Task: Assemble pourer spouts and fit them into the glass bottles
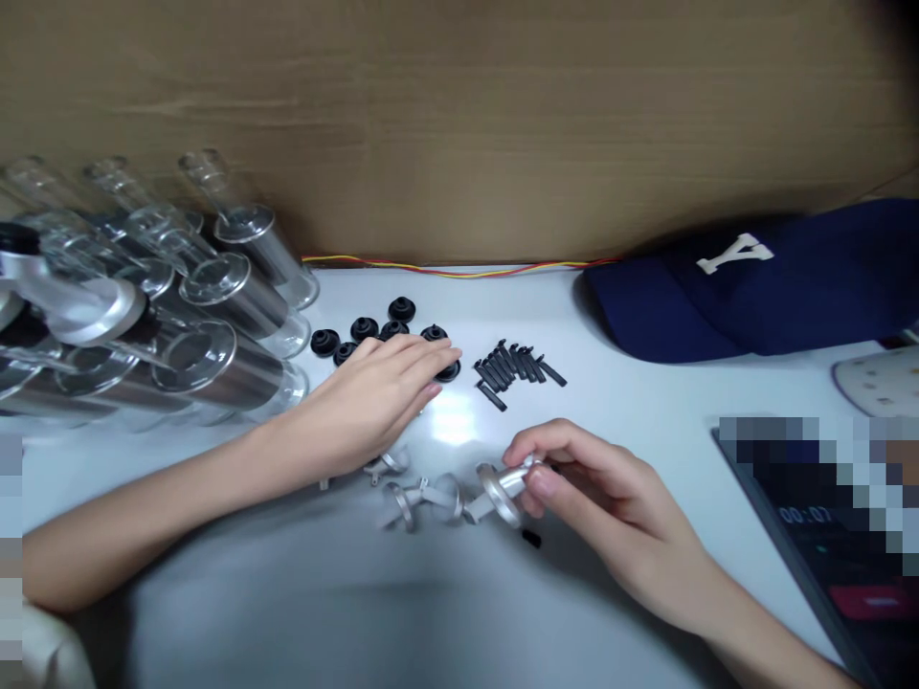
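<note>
My right hand (595,512) pinches a silver spouted bottle top (501,496) with a round flange, held low over the table. A short black piece (531,539) shows just below that flange. Stretched out flat, the fingers of my left hand (392,383) reach over the group of black ribbed stoppers (400,309). They partly cover the stoppers at the right of the group, and contact with them cannot be made out. More silver bottle tops (402,505) lie between my two hands, partly behind my left forearm. Small black strips (517,364) are gathered to the right of the stoppers.
Several glass bottles with metal sleeves (248,368) crowd the left side, one with a silver top (93,311) fitted. A navy cap (747,287) sits at the back right, with a phone (790,536) in front. Cardboard (459,124) stands behind the table.
</note>
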The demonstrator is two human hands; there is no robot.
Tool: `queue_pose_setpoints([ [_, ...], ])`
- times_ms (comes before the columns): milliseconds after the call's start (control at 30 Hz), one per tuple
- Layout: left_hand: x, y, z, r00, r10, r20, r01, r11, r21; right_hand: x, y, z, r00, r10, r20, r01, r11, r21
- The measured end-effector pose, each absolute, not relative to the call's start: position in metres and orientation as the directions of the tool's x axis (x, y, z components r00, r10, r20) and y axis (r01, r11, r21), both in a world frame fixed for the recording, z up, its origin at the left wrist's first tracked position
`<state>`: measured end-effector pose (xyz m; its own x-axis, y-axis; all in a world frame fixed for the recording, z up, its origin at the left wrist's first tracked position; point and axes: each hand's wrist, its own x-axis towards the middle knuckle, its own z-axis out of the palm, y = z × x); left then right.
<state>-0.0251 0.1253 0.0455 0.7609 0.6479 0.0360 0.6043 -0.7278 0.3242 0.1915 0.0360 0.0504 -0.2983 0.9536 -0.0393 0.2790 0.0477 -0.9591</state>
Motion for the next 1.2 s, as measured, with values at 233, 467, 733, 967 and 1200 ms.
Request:
queue_pose_setpoints([
  [233, -0.020, 0.126, 0.036, 0.765, 0.638, 0.087, 0.602, -0.756, 0.256, 0.193, 0.036, 0.051, -0.289, 0.957, -0.011, 0.299, 0.079, -0.951],
  [467, -0.022, 0.133, 0.029, 0.743, 0.641, 0.193, 0.600, -0.765, 0.234, 0.191, 0.035, 0.050, -0.261, 0.965, 0.012, 0.273, 0.086, -0.958],
  [733, -0.022, 0.096, 0.057, 0.610, 0.788, 0.080, 0.232, -0.274, 0.933, 0.195, 0.039, 0.045, -0.042, 0.998, 0.050, 0.115, 0.054, -0.992],
  [967, -0.025, 0.083, 0.050, 0.655, 0.743, -0.136, 0.049, 0.138, 0.989, 0.196, 0.038, 0.046, -0.064, 0.995, 0.078, 0.075, 0.083, -0.994],
  [1200, -0.023, 0.087, 0.047, 0.649, 0.751, -0.122, 0.057, 0.112, 0.992, 0.192, 0.040, 0.050, -0.073, 0.991, 0.110, 0.070, 0.115, -0.991],
])
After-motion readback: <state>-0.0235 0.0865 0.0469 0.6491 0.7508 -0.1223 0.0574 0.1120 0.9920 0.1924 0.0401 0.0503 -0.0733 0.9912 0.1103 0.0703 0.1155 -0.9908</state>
